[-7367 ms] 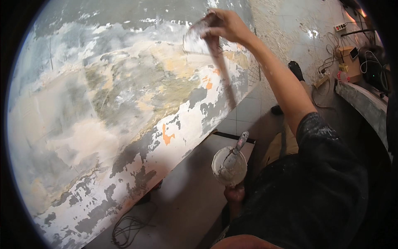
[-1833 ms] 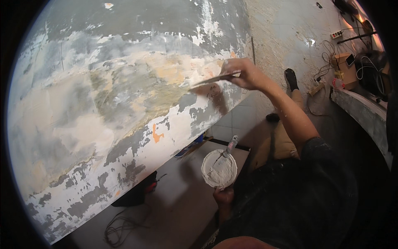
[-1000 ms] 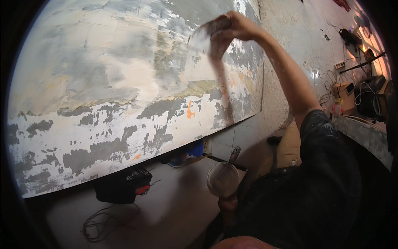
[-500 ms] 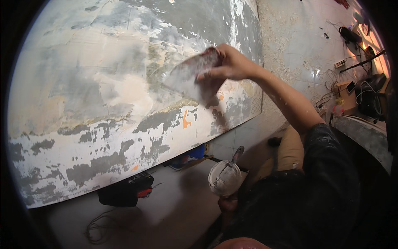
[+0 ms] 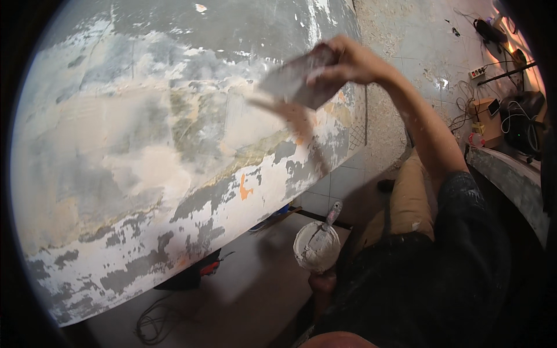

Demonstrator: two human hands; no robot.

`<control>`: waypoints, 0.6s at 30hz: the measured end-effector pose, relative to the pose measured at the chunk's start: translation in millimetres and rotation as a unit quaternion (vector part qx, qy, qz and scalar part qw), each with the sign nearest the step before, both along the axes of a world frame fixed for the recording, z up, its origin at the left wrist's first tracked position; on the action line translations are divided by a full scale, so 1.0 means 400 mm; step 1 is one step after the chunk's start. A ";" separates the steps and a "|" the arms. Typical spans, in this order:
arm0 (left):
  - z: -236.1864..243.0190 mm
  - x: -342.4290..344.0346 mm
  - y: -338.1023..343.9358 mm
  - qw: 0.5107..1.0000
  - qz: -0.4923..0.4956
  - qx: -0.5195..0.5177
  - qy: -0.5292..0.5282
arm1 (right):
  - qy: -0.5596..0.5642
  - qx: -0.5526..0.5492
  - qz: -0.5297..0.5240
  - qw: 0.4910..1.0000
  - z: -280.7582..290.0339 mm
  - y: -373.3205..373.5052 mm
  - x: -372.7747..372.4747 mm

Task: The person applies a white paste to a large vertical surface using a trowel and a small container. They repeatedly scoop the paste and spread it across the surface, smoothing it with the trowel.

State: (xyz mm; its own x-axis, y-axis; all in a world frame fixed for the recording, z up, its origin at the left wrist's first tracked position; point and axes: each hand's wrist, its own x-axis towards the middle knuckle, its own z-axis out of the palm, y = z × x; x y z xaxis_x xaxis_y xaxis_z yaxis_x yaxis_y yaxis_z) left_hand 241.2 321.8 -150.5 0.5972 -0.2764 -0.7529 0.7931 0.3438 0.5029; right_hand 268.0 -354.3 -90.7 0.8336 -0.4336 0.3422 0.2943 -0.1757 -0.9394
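My right hand (image 5: 351, 61) grips a wide, flat putty scraper (image 5: 290, 78), blurred by motion, in front of a patchy wall (image 5: 145, 139). The blade casts a shadow on the wall; whether it touches I cannot tell. The wall shows grey, white and cream filler with small orange spots. Low beside my body, my left hand (image 5: 322, 284) holds a round tub (image 5: 307, 264) from its near side, fingers partly hidden. White putty (image 5: 316, 246) lies inside it, and a smaller putty knife (image 5: 333, 213) stands in it with its handle up.
On the right are a power strip (image 5: 477, 73), loose cables, a cardboard box (image 5: 487, 119) and a dark bag-like object (image 5: 518, 130). A black-and-red item (image 5: 191, 275) sits by the wall's foot, near a coiled cord (image 5: 152, 325). Crumbs litter the tiled floor (image 5: 400, 58).
My right hand and the scraper have moved up and to the right. The wall has shifted down and left in view. My left hand still holds the tub in nearly the same place.
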 end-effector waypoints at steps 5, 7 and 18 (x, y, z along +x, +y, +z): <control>0.009 0.003 -0.016 0.999 -0.039 -0.003 0.021 | -0.044 -0.063 -0.053 0.996 -0.092 0.043 0.138; -0.003 0.012 0.003 0.998 -0.029 -0.029 0.052 | -0.093 -0.037 -0.113 0.989 -0.113 -0.013 0.183; 0.017 0.000 -0.113 0.998 -0.045 -0.027 0.028 | -0.045 0.116 -0.127 0.984 -0.029 -0.107 0.049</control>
